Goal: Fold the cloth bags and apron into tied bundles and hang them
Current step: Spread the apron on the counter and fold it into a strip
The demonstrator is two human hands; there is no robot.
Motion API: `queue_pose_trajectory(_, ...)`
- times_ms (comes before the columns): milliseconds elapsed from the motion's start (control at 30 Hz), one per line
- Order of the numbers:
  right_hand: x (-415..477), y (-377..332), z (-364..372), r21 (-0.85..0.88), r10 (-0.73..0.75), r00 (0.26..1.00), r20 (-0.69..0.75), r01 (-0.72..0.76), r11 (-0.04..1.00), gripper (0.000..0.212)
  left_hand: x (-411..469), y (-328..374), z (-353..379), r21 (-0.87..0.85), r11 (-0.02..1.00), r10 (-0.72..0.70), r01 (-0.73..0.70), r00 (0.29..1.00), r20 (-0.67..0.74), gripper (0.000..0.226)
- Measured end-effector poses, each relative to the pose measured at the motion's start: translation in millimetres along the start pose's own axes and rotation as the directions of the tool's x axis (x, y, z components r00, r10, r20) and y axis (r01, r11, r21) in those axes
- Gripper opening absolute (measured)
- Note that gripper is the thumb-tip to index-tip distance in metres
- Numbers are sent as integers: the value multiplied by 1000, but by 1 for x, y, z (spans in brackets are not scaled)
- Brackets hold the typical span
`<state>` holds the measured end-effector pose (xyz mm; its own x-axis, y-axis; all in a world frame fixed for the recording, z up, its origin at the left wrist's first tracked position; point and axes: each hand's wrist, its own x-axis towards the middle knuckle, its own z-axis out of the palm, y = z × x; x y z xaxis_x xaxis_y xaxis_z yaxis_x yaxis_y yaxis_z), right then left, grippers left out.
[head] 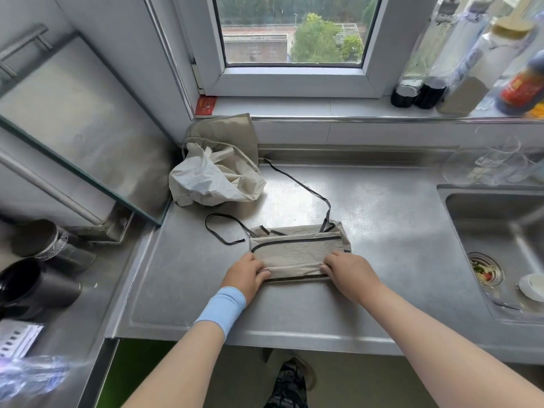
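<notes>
Head view: my left hand [247, 273] and right hand [350, 270] each pinch an end of the beige black-trimmed cloth apron [297, 251] on the steel tabletop [382, 231]. If my grip slackens, I reckon the fold springs open; its loose black straps [306, 187] could snag.

apron [297, 254]: beige, black trim, folded into a flat strip near the counter's [382, 231] front | ties [303, 185]: black, loose, one looped left, one trailing back | cloth bags [215, 181]: pale, crumpled heap, back left corner
</notes>
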<state>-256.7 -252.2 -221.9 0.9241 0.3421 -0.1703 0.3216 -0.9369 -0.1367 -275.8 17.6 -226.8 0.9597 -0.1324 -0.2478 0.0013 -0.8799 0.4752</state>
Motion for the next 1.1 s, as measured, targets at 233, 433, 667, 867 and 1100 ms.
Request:
queue_pose_trajectory(233, 14, -7, 2, -67, -125, 988, -87, 120, 991, 32, 6, 27, 7, 201, 973, 134, -113, 987, -92, 23)
queue_pose_trajectory(433, 6, -20, 7, 20, -182, 980, -76, 184, 983, 13, 0, 34, 19, 342, 921, 205, -186, 978, -22, 25)
queue_pose_trajectory(667, 1, 0, 5, 8, -187, 977, -99, 188, 982, 20, -9, 13, 18, 325, 932, 196, -161, 978, -77, 26)
queue_pose_trajectory(867, 7, 1, 0, -42, -115, 987, -108, 111, 993, 35, 4, 10, 9, 304, 945, 162, -118, 979, -125, 26)
queue_pose_trajectory(1100, 33, -2, -10, 29, 11, 1000, -1, -11, 1000, 22, 31, 19, -3, 189, 979, -65, 81, 994, -91, 24)
